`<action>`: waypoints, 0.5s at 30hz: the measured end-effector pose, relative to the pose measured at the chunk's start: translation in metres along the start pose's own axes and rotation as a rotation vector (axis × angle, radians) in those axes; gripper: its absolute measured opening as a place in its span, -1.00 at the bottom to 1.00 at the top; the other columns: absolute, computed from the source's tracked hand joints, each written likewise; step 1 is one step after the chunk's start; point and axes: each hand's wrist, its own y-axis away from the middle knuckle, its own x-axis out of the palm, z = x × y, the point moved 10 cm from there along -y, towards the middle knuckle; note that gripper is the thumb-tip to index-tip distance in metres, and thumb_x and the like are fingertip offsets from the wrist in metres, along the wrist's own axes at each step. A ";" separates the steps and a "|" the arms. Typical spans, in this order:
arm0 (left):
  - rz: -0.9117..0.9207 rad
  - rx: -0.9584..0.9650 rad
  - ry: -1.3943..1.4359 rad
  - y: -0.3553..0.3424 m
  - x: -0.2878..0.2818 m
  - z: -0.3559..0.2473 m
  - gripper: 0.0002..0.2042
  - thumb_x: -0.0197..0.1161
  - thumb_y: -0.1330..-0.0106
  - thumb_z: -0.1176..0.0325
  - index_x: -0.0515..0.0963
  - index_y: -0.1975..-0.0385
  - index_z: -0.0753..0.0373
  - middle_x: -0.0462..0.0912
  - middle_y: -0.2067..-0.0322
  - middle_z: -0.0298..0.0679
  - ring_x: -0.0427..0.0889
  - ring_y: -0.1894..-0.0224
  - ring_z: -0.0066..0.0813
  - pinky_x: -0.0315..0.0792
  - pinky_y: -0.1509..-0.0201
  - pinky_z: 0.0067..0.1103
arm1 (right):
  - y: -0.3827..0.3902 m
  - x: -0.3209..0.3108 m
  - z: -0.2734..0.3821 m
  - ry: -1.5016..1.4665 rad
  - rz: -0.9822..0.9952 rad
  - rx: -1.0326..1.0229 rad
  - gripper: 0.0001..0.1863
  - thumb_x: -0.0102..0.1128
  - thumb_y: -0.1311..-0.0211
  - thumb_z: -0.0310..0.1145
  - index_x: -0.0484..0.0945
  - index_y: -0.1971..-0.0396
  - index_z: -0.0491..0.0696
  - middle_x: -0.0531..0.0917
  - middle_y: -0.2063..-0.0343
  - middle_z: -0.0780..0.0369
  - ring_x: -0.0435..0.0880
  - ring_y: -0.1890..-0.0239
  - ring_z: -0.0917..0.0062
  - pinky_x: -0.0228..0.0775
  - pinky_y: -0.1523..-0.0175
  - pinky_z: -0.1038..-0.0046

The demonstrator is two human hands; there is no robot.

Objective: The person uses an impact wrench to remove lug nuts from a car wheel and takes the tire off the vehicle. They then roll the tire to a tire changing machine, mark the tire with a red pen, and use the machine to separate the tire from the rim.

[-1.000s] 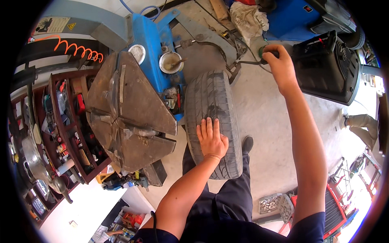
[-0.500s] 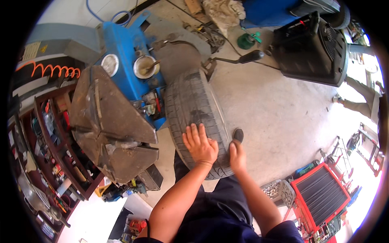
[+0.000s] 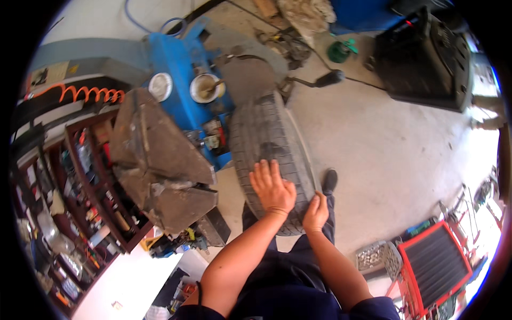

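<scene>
A worn black tyre (image 3: 261,125) stands upright in front of me, its tread turned toward me. On the near part of the tread my left hand (image 3: 273,188) lies flat, fingers stretched out. At the right sidewall, close to my body, my right hand (image 3: 316,213) grips the tyre's edge with curled fingers; their tips are partly hidden. The tyre's far end is up against a blue tyre-changing machine (image 3: 173,72), beside its dark curved bead-breaker arm (image 3: 288,79). Left of the tyre is the machine's brown turntable (image 3: 157,165).
Two white tubs, one pot (image 3: 207,88) with a brush, sit on the machine. A black-handled lever (image 3: 329,78) juts rightward. Beyond are a green can (image 3: 338,52) and a black machine (image 3: 421,64). A red tool cart (image 3: 434,266) stands right, tool shelves (image 3: 101,186) left.
The view has shifted, so the scene sits farther right in the picture. My right hand has closed on the tyre's edge; my left stays flat on the tread.
</scene>
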 end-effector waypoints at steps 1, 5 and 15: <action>0.028 -0.019 -0.002 0.000 0.002 0.003 -0.39 0.05 -0.17 0.29 0.35 -0.29 0.34 0.30 -0.31 0.14 0.16 -0.43 0.19 -0.08 -0.52 0.03 | 0.000 0.000 0.004 -0.016 -0.010 -0.042 -0.66 -0.05 -0.47 -0.20 0.61 0.02 -0.07 0.70 0.19 0.01 0.67 0.13 0.08 0.48 0.00 0.21; -0.002 -0.010 0.032 0.001 0.001 0.006 -0.39 0.05 -0.17 0.29 0.36 -0.29 0.33 0.30 -0.32 0.14 0.16 -0.43 0.18 -0.09 -0.52 0.02 | 0.001 0.003 0.004 -0.015 -0.017 -0.042 -0.66 -0.10 -0.49 -0.21 0.60 0.04 -0.09 0.69 0.19 0.03 0.67 0.16 0.11 0.48 0.05 0.24; -0.017 -0.004 0.040 0.004 0.003 0.008 -0.39 0.08 -0.16 0.27 0.40 -0.28 0.31 0.32 -0.32 0.10 0.20 -0.42 0.16 -0.05 -0.51 0.04 | 0.004 0.004 0.007 0.015 -0.014 -0.034 -0.63 -0.13 -0.51 -0.17 0.58 0.01 -0.07 0.69 0.18 0.00 0.67 0.12 0.05 0.48 0.02 0.21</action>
